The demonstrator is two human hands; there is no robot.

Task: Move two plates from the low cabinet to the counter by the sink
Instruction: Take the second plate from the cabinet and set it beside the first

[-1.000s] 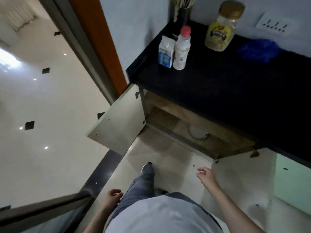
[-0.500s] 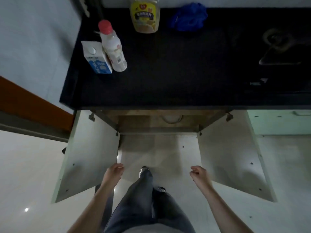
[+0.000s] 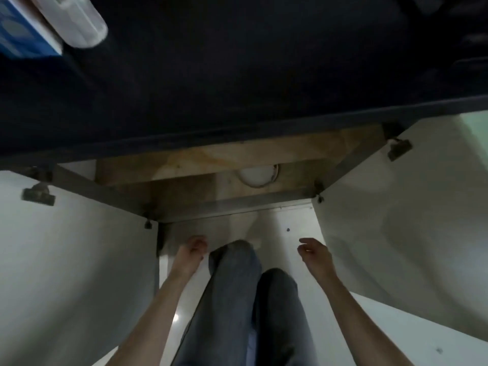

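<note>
Crouching lower, reaching both empty, loosely curled hands, left (image 3: 191,250) and right (image 3: 314,253), toward the round white plates (image 3: 257,177) inside the open wooden low cabinet (image 3: 184,178), keeping clear of the counter edge.

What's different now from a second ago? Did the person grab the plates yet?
Not yet. The person stepped up to face the open cabinet and bent lower, so the white plate inside looks closer. Both hands came forward: the left hand sits by the knee, the right hand reaches ahead, fingers loose. Neither holds anything. Both cabinet doors stayed open, and the plate stayed on its shelf.
</note>
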